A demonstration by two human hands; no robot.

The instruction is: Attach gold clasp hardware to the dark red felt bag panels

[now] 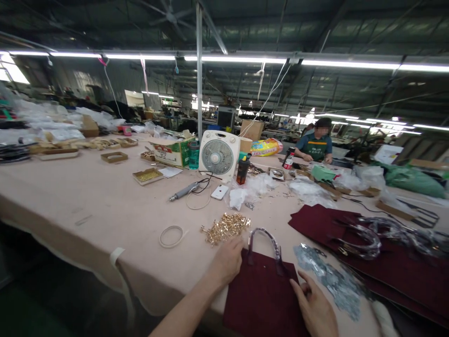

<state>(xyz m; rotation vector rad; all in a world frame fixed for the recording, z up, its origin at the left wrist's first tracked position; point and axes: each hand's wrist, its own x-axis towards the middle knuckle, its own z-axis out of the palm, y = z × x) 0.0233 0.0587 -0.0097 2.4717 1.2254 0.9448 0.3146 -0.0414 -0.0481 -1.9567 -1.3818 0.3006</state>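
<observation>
1. Factory workshop under long fluorescent tubes: a wide pale pink-covered worktable [80, 187] runs away from the camera, carrying a white box fan [217, 157] and a shallow cardboard tray of brass parts [147, 176]. Across the far end sits a co-worker in a green apron [317, 142], both hands on the table.
2. Nearest the wearer, a maroon fabric tote bag [261, 299] lies flat at the table's edge, between both hands. Its dark looped handle [264, 242] stands attached at the top edge, so this piece looks to have its handle on.
3. To the right, a stack of maroon fabric panels [396, 262] lies with tangled dark handles [358, 241] on top. These look unfinished, though blur hides whether the handles are fixed. A loose heap of gold metal fittings [224, 228] lies just above the tote; none can be told apart as fitted on it.
4. Left hand [226, 262] lies flat on the tote's top edge beside the handle, its forearm reaching in from the lower left, fingers together and holding nothing.
5. Right hand [314, 304] rests at the tote's right edge, fingers [298, 286] curved and slightly spread; no grip shows.
</observation>
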